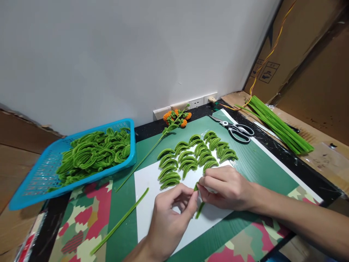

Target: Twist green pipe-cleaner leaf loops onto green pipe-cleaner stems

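Observation:
A short green pipe cleaner is pinched between both hands over the white sheet. My left hand grips it with thumb and forefinger, and my right hand holds it close beside, fingers curled. Its upper part is mostly hidden by the fingertips. Just beyond the hands, several curved green pipe-cleaner pieces lie in rows. One long straight green pipe cleaner rests to the left of my left hand.
A blue plastic basket full of bent green pieces stands at the left. Orange-and-green pipe-cleaner flowers lie at the back. Black-handled scissors sit behind the rows. A bundle of green pipe cleaners and a yellow-orange cord are at right.

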`<control>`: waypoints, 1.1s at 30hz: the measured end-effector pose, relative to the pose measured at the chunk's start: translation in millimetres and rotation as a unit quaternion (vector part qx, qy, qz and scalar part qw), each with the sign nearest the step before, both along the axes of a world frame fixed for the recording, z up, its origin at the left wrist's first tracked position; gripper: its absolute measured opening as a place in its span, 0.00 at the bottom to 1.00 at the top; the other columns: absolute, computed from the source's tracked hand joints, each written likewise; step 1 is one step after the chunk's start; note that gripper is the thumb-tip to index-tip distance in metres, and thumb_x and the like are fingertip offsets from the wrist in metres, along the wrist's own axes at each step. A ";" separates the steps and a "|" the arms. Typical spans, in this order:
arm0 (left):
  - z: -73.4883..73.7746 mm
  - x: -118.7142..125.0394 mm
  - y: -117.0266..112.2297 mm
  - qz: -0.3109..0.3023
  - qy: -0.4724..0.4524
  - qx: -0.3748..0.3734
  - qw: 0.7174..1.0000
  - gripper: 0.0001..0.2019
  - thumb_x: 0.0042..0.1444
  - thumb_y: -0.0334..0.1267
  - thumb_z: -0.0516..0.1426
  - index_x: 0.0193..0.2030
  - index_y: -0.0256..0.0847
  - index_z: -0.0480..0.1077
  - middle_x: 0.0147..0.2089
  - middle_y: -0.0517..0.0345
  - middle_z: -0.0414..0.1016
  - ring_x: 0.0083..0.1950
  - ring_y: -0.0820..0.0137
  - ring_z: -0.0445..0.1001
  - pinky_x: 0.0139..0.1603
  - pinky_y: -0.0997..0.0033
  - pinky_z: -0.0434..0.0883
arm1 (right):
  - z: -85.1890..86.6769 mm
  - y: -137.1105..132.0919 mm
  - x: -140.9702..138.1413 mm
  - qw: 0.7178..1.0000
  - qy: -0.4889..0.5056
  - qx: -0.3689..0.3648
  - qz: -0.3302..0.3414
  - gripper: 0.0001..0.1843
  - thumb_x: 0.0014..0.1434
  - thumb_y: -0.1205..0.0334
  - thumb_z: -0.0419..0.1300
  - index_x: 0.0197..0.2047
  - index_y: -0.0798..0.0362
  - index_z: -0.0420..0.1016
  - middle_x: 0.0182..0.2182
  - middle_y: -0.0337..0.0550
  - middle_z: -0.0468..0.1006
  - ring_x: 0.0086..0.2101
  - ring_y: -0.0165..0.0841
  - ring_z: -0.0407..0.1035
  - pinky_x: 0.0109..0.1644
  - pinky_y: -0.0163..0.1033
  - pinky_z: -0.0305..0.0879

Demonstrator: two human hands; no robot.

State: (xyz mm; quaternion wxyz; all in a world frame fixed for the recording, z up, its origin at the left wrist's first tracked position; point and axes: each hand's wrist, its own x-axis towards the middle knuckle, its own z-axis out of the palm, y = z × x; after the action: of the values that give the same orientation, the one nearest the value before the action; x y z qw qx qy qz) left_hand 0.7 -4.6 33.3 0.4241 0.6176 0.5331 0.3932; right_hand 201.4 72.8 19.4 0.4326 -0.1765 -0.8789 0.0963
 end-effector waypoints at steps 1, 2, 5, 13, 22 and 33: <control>0.7 0.3 0.3 -0.002 0.002 0.001 1.000 0.12 0.71 0.38 0.62 0.34 0.40 0.78 0.26 0.59 0.79 0.25 0.72 0.75 0.29 0.75 0.73 | -0.4 -0.4 0.0 1.000 0.000 0.003 -0.002 0.11 0.72 0.71 0.55 0.36 0.52 0.70 0.25 0.33 0.66 0.24 0.28 0.54 0.27 0.39 0.50; 1.2 0.5 0.5 -0.002 0.003 0.002 1.000 0.12 0.70 0.38 0.62 0.33 0.40 0.78 0.26 0.60 0.78 0.25 0.72 0.74 0.29 0.75 0.72 | -1.0 -0.8 0.1 1.000 0.000 0.008 -0.004 0.11 0.72 0.71 0.55 0.36 0.52 0.70 0.25 0.33 0.65 0.24 0.28 0.54 0.27 0.39 0.50; 1.9 0.8 -0.2 -0.003 0.013 0.005 1.000 0.12 0.69 0.37 0.62 0.32 0.40 0.77 0.25 0.60 0.77 0.25 0.72 0.73 0.28 0.75 0.71 | -2.8 -2.2 0.8 0.999 -0.007 0.035 -0.013 0.14 0.72 0.71 0.55 0.33 0.51 0.69 0.24 0.33 0.63 0.24 0.29 0.54 0.27 0.40 0.50; 0.7 -1.6 -0.5 -0.027 -0.037 -0.062 0.997 0.13 0.74 0.45 0.59 0.39 0.40 0.76 0.27 0.62 0.75 0.25 0.73 0.74 0.30 0.75 0.72 | -4.7 -2.0 3.4 0.998 0.025 0.054 0.010 0.12 0.70 0.72 0.59 0.34 0.51 0.69 0.24 0.33 0.64 0.24 0.30 0.55 0.27 0.40 0.52; -2.3 -0.5 -2.4 -0.027 0.011 -0.021 0.999 0.11 0.72 0.42 0.59 0.37 0.41 0.73 0.28 0.62 0.72 0.26 0.73 0.71 0.29 0.75 0.69 | -13.0 -3.3 5.6 0.995 0.010 0.100 0.015 0.15 0.69 0.70 0.62 0.31 0.50 0.67 0.24 0.33 0.60 0.24 0.30 0.54 0.28 0.41 0.50; -6.6 2.0 -9.3 -0.018 0.076 0.037 0.996 0.12 0.73 0.35 0.57 0.34 0.43 0.66 0.26 0.68 0.59 0.24 0.76 0.60 0.25 0.76 0.58 | -15.7 -4.9 0.8 0.997 0.021 0.075 0.029 0.15 0.70 0.71 0.61 0.30 0.51 0.68 0.24 0.32 0.58 0.24 0.30 0.52 0.28 0.41 0.48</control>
State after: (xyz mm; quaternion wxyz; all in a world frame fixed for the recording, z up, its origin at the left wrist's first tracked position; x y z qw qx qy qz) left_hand 2.7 -13.9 26.7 0.3666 0.6704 0.5375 0.3566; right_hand 202.2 67.9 3.7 0.4604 -0.1159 -0.8789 0.0465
